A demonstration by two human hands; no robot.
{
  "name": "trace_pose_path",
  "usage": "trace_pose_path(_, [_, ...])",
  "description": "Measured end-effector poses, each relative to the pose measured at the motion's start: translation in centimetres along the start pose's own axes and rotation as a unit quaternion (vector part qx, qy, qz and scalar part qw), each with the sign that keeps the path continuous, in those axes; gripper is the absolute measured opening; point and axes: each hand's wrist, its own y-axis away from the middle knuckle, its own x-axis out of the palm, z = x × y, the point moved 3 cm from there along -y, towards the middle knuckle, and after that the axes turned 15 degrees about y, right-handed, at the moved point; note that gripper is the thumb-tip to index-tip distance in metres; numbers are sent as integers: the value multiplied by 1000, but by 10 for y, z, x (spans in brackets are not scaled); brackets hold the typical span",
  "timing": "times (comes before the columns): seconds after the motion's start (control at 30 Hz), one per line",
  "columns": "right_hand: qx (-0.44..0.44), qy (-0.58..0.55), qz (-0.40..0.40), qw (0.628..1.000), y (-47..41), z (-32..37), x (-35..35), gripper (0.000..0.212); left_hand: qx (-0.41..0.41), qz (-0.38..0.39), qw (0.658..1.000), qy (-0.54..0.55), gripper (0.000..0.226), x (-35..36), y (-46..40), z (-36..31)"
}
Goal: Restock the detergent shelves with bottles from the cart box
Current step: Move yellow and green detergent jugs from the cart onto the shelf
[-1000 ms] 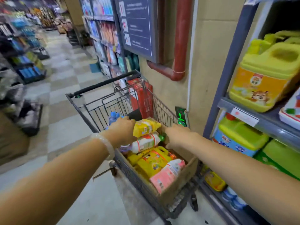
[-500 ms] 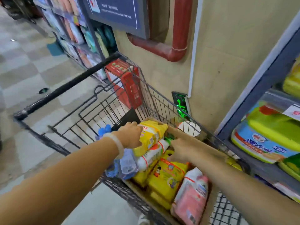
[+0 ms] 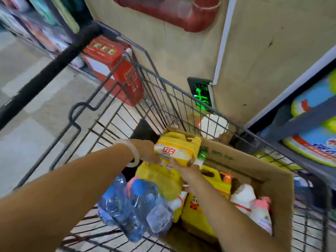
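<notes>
Head view: our grey wire shopping cart holds the open brown cardboard box. Above the box, both hands, left and right, grasp a yellow plastic detergent jug. Its slick label could let it slip back into the box.

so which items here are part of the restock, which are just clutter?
Part of the job:
yellow detergent jug, held by left hand and right hand
cardboard box
pink bottle
shelf

Just about:
blue water bottles
red box
green exit sign
red pipe
</notes>
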Motion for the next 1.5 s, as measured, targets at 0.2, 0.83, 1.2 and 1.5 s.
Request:
trace_pose_path(0.2, [37, -107, 5, 994, -6, -9, -4, 87, -10, 72, 995, 74, 58, 8, -20, -1])
trace_pose_path(0.83, [-105, -102, -35, 989, 36, -26, -85, 78, 25, 191, 935, 296, 70, 29, -18, -35])
trace_pose_path(1.2, [-257, -103, -38, 960, 114, -3, -150, 95, 202, 109, 859, 457, 62, 13, 51, -89])
trace_pose_path(1.5, [-352, -122, -105, 922, 243, -46, -272, 71, 374, 7, 790, 486, 85, 46, 176, -220])
